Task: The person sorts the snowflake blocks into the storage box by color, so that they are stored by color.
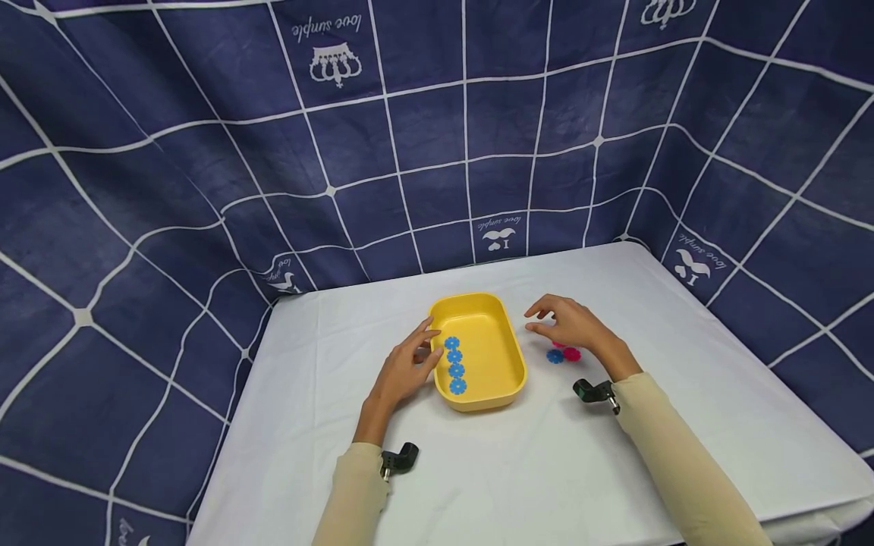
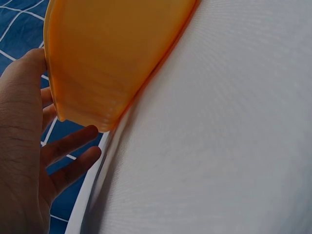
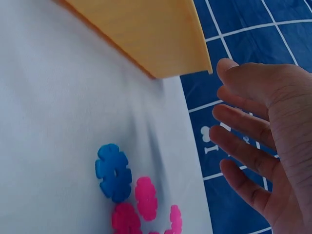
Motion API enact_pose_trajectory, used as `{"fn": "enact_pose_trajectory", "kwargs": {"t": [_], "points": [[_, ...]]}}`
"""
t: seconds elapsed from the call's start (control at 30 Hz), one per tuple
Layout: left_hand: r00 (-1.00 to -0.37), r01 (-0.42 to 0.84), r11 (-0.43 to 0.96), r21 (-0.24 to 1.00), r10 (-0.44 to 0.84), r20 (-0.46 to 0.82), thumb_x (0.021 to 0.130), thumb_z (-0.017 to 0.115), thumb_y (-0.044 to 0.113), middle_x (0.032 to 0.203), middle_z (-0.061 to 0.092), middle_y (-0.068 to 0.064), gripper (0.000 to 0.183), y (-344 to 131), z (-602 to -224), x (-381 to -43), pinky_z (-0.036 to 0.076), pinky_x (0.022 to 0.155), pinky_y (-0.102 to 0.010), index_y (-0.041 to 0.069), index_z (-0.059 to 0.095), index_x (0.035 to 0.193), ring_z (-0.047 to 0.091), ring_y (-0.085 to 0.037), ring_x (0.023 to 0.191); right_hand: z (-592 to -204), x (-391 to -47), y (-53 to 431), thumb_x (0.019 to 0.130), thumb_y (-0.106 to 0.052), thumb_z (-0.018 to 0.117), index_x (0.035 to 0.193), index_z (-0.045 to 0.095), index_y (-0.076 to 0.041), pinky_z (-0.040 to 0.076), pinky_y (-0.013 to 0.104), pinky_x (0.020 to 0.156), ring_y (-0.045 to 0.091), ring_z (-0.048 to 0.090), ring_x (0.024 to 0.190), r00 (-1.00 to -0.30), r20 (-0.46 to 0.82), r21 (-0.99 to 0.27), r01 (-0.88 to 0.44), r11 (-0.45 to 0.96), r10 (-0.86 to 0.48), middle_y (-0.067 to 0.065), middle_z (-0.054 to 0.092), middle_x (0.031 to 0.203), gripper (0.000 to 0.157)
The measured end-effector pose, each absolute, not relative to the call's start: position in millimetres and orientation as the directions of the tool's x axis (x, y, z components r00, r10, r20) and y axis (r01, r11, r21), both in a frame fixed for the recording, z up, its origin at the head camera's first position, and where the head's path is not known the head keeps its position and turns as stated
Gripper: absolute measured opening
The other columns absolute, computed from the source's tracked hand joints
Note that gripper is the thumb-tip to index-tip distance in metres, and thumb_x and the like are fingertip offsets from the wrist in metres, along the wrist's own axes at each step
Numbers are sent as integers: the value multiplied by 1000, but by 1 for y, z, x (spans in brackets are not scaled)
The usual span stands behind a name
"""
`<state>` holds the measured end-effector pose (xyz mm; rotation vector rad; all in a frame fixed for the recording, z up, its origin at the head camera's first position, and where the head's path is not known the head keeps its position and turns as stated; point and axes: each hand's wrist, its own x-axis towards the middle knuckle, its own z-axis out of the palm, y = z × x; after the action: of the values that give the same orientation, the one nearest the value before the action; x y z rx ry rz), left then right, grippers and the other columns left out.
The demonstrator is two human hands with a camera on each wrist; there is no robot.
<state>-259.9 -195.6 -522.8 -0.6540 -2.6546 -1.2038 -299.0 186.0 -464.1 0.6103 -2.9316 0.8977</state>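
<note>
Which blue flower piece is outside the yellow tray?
The lone blue piece on the white cloth, beside the pink pieces; the other four blue pieces form a line inside the yellow tray.

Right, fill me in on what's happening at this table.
A person has both hands at work over a white-covered table. The left hand touches the left rim of a yellow tray, where four blue flower-shaped pieces lie in a line along the left side. The right hand is empty, its fingers spread to the right of the tray. Near it on the cloth lie one blue piece and some pink pieces, outside the tray.
</note>
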Motion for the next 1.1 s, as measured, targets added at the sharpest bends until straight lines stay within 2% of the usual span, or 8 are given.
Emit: {"fn": "enact_pose_trajectory", "kwargs": {"t": [0.7,1.1], "points": [[-900,436,598,672,302,315,108,66,40,171,40,14,49,-194,-525,-260,62,100,-40,18,62,152,73,-16,111,-473,-289,214,98,-32,81,125,78,-11,60,57,95,31,68,110,-941,126,-552,-329,766,-314,10,74,120,34],[-897,441,601,666,307,317,108,62,52,170,39,19,55,-193,-526,-260,62,100,-39,19,62,152,72,-16,113,-479,-283,221,97,-28,82,124,78,-10,61,55,94,30,68,109,-942,112,-564,-323,760,-316,11,75,119,33]]}}
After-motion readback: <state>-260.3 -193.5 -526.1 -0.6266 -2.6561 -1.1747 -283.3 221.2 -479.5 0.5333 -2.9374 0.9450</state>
